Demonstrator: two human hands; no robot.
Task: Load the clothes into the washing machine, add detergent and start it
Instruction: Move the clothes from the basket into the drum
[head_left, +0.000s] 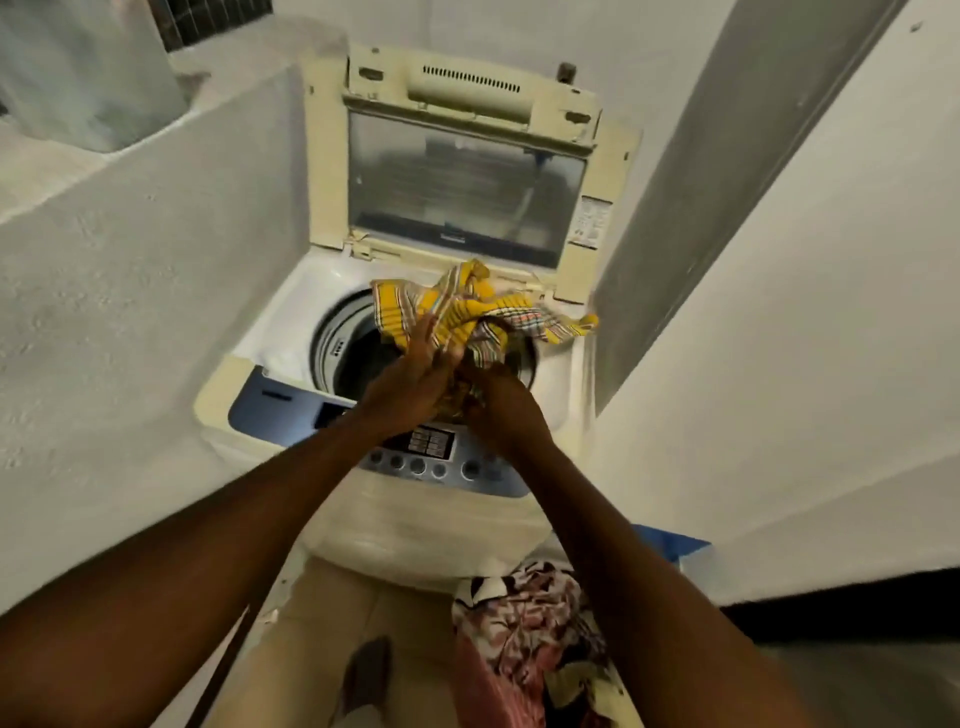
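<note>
- Head view, nearest to you: a pile of patterned clothes (524, 623) lies low by your feet in front of the washing machine (426, 525), so you have more to load, judging by that heap.
- Next out, the control panel (415, 452) with its round buttons sits under your forearms; nothing shows it lit or set, so the start step looks undone.
- Your left hand (415, 374) has its fingers stretched out and laid against the near edge of the yellow striped cloth (462, 312), pressing more than gripping.
- Your right hand (493, 400) is mostly buried under that cloth; it seems closed on a bunch of fabric, though its fingers are hidden.
- You hold the yellow striped cloth over the mouth of the drum (358, 353), one corner trailing over the right rim; it is not yet down inside.
- You cannot tell how much laundry is in the drum already, because its inside is dark.
- Farthest, the lid (462, 182) stands raised against the wall.
- No detergent is in sight, so I judge you are early in the loading, with detergent and start both left.
</note>
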